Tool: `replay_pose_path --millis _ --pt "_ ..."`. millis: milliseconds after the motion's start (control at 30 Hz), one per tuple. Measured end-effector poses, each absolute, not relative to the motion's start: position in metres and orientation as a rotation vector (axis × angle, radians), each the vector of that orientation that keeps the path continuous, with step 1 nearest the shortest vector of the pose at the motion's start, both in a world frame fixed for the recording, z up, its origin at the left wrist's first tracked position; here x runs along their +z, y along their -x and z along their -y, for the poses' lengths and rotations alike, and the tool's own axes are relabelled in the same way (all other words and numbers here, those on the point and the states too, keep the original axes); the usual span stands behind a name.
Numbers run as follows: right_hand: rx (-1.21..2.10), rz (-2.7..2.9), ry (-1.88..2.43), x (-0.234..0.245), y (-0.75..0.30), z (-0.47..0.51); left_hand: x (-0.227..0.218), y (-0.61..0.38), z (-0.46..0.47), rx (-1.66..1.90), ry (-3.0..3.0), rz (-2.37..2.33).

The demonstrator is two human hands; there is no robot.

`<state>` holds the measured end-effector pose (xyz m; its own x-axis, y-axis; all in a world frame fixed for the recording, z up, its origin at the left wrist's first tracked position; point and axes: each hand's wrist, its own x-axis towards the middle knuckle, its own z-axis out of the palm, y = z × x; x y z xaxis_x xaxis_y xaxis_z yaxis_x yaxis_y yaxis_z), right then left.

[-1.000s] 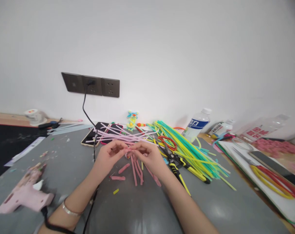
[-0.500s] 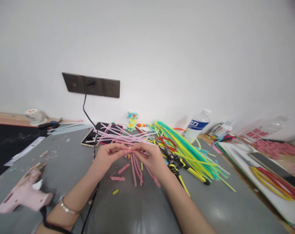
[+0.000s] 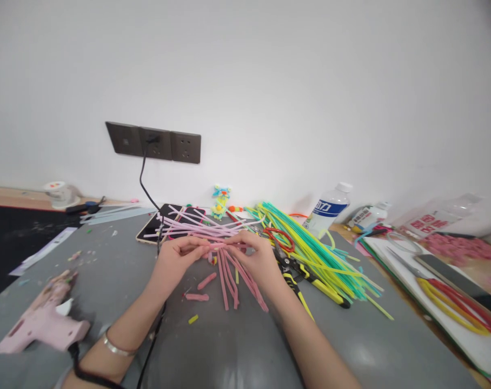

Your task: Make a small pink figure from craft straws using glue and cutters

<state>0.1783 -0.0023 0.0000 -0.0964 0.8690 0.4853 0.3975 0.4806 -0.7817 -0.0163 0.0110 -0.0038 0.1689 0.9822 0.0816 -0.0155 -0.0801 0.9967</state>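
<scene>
Between my two hands stretches a short pink pipe cleaner [image 3: 218, 246], roughly level. My left hand [image 3: 181, 260] pinches its left end with thumb and fingertips. At the other end, my right hand [image 3: 253, 258] is closed on it too, its fingertips partly hidden. Loose pink pipe cleaners [image 3: 229, 278] fan out on the table just below the hands. A pile of paler pink pipe cleaners [image 3: 197, 221] lies behind them. Two short pink pieces [image 3: 197, 297] and a small yellow piece [image 3: 193, 319] rest nearer to me.
Pliers [image 3: 298, 270] and green and yellow pipe cleaners [image 3: 314, 243] lie right of my hands. A pink glue gun [image 3: 42, 327] sits at left, its black cord crossing by my left arm. A bottle [image 3: 329, 208], scissors [image 3: 452, 302] and a small figure [image 3: 220, 202] are also there.
My hands have moved slightly apart, and more of the pink pipe cleaner shows between them. The things on the table have stayed in place.
</scene>
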Motion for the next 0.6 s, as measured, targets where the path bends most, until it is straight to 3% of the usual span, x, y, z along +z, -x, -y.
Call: replay_pose_path --millis 300,600 --pt "0.546 1.845 1.017 0.005 -0.182 0.002 -0.012 0.015 -0.013 1.030 -1.564 -1.069" --pt "0.881 1.451 0.943 0.002 -0.174 0.004 -0.001 0.014 -0.010 1.048 -1.534 -1.037"
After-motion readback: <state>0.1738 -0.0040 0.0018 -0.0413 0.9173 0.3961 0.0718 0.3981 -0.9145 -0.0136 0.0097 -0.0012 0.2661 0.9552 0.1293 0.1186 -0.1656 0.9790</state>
